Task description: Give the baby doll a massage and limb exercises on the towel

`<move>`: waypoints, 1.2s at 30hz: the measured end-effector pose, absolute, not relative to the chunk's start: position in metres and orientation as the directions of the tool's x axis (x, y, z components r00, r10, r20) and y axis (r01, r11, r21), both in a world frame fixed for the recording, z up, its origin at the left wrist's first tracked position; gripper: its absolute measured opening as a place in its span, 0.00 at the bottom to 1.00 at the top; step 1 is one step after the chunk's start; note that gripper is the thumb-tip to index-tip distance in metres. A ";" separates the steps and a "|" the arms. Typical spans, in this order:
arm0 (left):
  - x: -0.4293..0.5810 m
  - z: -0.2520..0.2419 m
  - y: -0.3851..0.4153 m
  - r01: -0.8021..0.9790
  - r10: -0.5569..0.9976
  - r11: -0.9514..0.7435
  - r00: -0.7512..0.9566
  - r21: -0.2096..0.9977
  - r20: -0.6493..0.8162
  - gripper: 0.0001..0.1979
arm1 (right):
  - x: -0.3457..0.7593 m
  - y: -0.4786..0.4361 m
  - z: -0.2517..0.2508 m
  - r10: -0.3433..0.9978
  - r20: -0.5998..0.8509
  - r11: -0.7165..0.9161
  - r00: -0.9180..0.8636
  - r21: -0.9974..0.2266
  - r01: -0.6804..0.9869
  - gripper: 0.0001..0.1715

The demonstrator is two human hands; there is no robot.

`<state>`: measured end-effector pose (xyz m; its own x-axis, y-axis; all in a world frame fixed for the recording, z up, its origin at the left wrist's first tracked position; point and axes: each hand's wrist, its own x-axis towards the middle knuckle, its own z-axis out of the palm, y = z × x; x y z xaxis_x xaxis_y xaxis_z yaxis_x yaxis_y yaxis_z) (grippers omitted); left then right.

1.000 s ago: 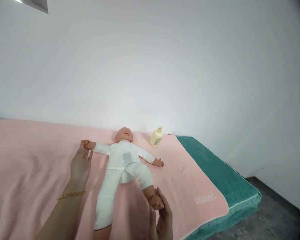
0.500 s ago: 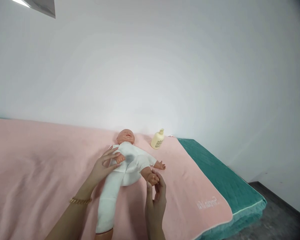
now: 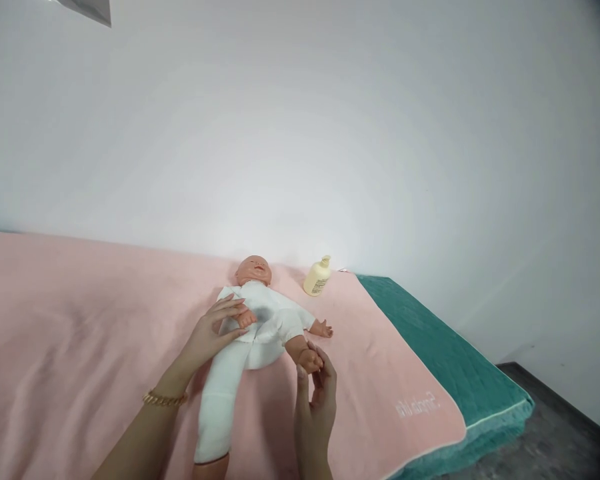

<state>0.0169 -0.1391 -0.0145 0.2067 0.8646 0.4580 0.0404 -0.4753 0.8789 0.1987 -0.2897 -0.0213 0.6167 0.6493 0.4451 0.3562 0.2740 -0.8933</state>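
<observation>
A baby doll (image 3: 273, 317) in a white cloth suit lies on its back with its bare plastic head (image 3: 254, 270) toward the wall. My left hand (image 3: 215, 333), with a gold bracelet on the wrist, has its fingers and thumb around the doll's small hand (image 3: 246, 318) over its chest. In my right hand (image 3: 317, 393) is the doll's bent-up foot (image 3: 310, 361), between thumb and fingers. The doll's other arm (image 3: 322, 328) stretches out sideways on the blanket, and its other leg (image 3: 215, 413) lies straight toward me.
A pale yellow pump bottle (image 3: 317, 276) stands beside the doll's head near the wall. Under the doll is a pink blanket (image 3: 380, 373) with light lettering. It covers part of a green mattress (image 3: 445, 340), whose edge drops to a dark floor (image 3: 540, 433) on the right.
Both hands, still on the doll's hand and foot, appear slightly farther right. The doll's head and the bottle have shifted a little in view too. Both grips look the same.
</observation>
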 end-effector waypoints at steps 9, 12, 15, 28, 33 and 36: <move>0.002 -0.010 -0.137 -0.026 0.924 -0.347 -0.181 0.938 0.337 0.19 | 0.210 -0.319 -0.040 0.572 0.546 0.307 0.612 -0.835 0.458 0.24; 0.000 -0.010 -0.137 -0.033 0.888 -0.347 -0.333 0.937 0.317 0.16 | 0.197 -0.318 -0.025 0.542 0.553 0.265 0.633 -0.827 0.496 0.25; 0.000 -0.007 -0.138 -0.194 0.857 -0.346 -0.463 0.918 0.225 0.15 | 0.177 -0.286 -0.001 0.551 0.547 0.239 0.631 -0.827 0.509 0.27; -0.014 -0.011 -0.127 -0.683 0.758 -0.257 -0.581 0.684 -0.296 0.07 | 0.125 -0.119 0.051 0.639 0.539 0.226 0.550 -0.814 0.535 0.34; -0.015 -0.011 -0.130 -0.734 0.770 -0.215 -0.533 0.644 -0.351 0.05 | 0.153 -0.186 0.010 0.693 0.541 0.197 0.476 -0.777 0.598 0.26; -0.017 -0.016 -0.126 -0.751 0.755 -0.219 -0.535 0.623 -0.379 0.04 | 0.166 -0.229 -0.011 0.704 0.535 0.182 0.467 -0.771 0.610 0.23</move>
<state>-0.0169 -0.1264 -0.0157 -0.5350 0.7552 -0.3788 -0.7508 -0.2193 0.6231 0.1659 -0.2287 -0.0113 0.4670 0.7042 0.5349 0.6098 0.1817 -0.7715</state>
